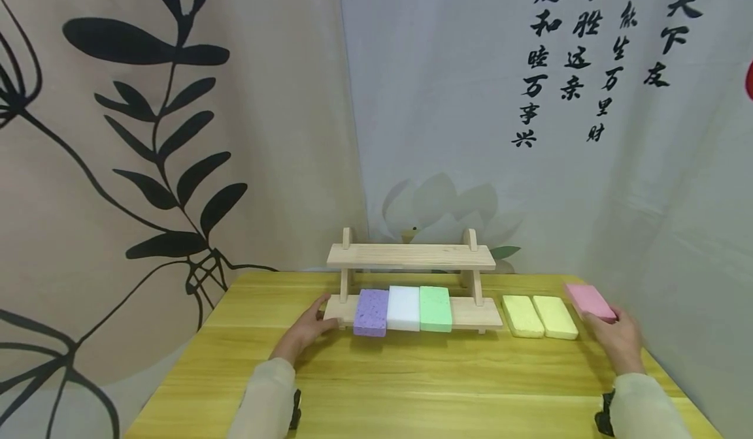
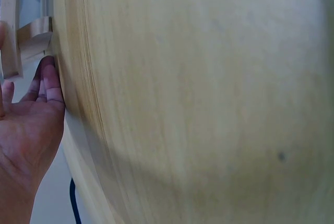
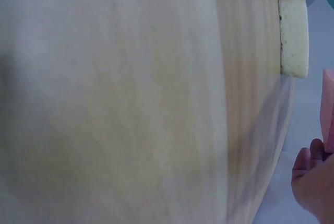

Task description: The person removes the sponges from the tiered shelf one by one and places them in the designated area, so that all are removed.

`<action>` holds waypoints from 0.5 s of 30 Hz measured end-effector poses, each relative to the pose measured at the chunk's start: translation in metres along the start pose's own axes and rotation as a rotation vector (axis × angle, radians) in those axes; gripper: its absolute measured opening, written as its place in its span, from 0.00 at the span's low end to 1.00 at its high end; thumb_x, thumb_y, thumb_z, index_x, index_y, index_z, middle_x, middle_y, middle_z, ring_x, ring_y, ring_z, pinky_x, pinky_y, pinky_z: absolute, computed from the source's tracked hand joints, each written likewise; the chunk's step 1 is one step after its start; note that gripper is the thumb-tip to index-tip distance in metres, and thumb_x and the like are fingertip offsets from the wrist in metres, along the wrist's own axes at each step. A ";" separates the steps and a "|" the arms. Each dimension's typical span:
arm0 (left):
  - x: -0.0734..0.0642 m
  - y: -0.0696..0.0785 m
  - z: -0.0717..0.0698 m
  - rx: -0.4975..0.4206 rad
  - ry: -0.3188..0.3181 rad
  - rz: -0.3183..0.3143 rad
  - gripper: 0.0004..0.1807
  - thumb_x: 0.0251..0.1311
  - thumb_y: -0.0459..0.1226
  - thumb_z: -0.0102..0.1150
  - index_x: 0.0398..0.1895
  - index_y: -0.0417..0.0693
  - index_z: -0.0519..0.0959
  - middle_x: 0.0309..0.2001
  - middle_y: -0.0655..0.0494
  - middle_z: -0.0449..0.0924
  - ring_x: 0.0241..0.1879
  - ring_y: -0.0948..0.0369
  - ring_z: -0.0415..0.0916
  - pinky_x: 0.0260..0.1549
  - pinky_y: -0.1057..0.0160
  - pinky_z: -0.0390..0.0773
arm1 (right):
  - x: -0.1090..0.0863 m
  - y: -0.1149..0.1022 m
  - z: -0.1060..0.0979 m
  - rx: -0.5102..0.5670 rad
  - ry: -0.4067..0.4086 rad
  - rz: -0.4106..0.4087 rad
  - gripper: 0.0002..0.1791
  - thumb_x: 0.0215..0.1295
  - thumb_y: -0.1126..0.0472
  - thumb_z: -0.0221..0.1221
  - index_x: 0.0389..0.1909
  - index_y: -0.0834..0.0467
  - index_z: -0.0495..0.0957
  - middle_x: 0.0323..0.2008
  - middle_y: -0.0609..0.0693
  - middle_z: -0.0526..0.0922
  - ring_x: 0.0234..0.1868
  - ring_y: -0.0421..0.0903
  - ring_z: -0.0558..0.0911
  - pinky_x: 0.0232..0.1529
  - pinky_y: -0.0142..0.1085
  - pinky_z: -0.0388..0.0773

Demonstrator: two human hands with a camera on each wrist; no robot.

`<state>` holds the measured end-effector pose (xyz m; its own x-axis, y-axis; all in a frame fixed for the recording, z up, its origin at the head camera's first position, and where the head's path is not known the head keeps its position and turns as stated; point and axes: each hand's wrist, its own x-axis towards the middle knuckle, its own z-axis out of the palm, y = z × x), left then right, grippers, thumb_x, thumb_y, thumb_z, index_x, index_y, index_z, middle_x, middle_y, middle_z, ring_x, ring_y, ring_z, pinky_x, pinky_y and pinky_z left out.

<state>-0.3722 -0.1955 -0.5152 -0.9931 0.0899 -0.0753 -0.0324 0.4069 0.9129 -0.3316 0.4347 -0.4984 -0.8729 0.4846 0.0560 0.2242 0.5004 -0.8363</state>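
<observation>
A two-tier wooden rack (image 1: pixel 412 256) stands toward the back of the table. My left hand (image 1: pixel 308 326) is at the left end of its lower board (image 1: pixel 465 308), thumb in front and fingers round the end. In the left wrist view that hand (image 2: pixel 31 125) lies close to the table, fingers by the rack's foot (image 2: pixel 35 36). A purple sponge (image 1: pixel 370 312), a white sponge (image 1: pixel 403 308) and a green sponge (image 1: pixel 435 309) sit side by side on the lower board. My right hand (image 1: pixel 620 338) grips a pink sponge (image 1: pixel 590 302), raised above the table's right side.
Two pale yellow sponges (image 1: pixel 538 316) lie side by side on the wooden table (image 1: pixel 447 373), between the rack and my right hand. Behind the table hangs a printed curtain (image 1: pixel 282 132) with plants and writing. The rack's upper board (image 1: pixel 412 257) holds nothing.
</observation>
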 end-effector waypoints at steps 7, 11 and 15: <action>0.000 -0.001 0.001 -0.009 0.001 -0.008 0.47 0.62 0.43 0.67 0.79 0.51 0.51 0.57 0.37 0.73 0.51 0.48 0.75 0.55 0.43 0.71 | 0.004 0.011 -0.003 -0.029 -0.030 -0.005 0.49 0.69 0.44 0.55 0.72 0.77 0.47 0.67 0.79 0.55 0.67 0.73 0.59 0.66 0.61 0.57; 0.000 -0.001 0.000 0.004 0.006 -0.009 0.47 0.62 0.43 0.67 0.79 0.51 0.51 0.57 0.36 0.73 0.51 0.48 0.75 0.56 0.42 0.71 | 0.005 0.013 -0.003 -0.061 -0.046 -0.019 0.49 0.68 0.44 0.55 0.71 0.78 0.48 0.67 0.81 0.55 0.66 0.74 0.58 0.66 0.61 0.56; 0.000 -0.002 0.001 0.002 0.007 -0.008 0.46 0.63 0.43 0.67 0.79 0.52 0.51 0.58 0.36 0.72 0.51 0.48 0.75 0.56 0.42 0.70 | 0.004 0.014 -0.001 -0.094 -0.061 -0.020 0.49 0.67 0.45 0.56 0.70 0.80 0.48 0.66 0.82 0.55 0.66 0.75 0.58 0.66 0.61 0.56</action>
<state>-0.3725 -0.1957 -0.5170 -0.9936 0.0798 -0.0799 -0.0405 0.4090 0.9116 -0.3312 0.4449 -0.5096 -0.9018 0.4307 0.0358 0.2441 0.5761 -0.7801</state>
